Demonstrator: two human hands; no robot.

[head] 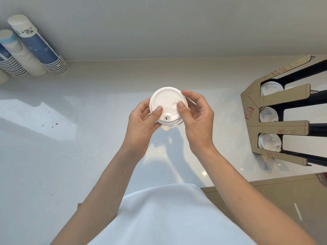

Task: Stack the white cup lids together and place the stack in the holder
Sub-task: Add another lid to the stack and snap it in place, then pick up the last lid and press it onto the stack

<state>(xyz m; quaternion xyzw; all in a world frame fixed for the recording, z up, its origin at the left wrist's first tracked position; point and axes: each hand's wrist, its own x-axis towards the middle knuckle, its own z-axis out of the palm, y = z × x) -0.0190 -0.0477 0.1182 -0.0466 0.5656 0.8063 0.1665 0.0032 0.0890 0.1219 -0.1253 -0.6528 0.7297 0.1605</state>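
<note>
Above the middle of the pale counter (74, 156), both hands hold the white lid stack (167, 105) up in the air, its flat top turned toward the camera and its sip hole on the near side. The left hand (141, 121) cups the stack from the left with its thumb pressed on the top face; the right hand (198, 117) closes around the right rim, thumb likewise on top. Each hand is curled shut around the lids, and this two-sided pinch looks meant to press the lids flush so they nest evenly; a lower lid edge and a small tab show beneath, so the stack seems not perfectly aligned yet. The cardboard holder (283, 96) stands well apart to the right, near the counter's right edge, its three slots each already showing a lid inside. Between stack and holder the counter is bare, which gives the hands an open sideways path. Stacked paper cups (40, 46) lie at the far left against the wall, well clear of that route. The counter's near edge sits just below the forearms.
</note>
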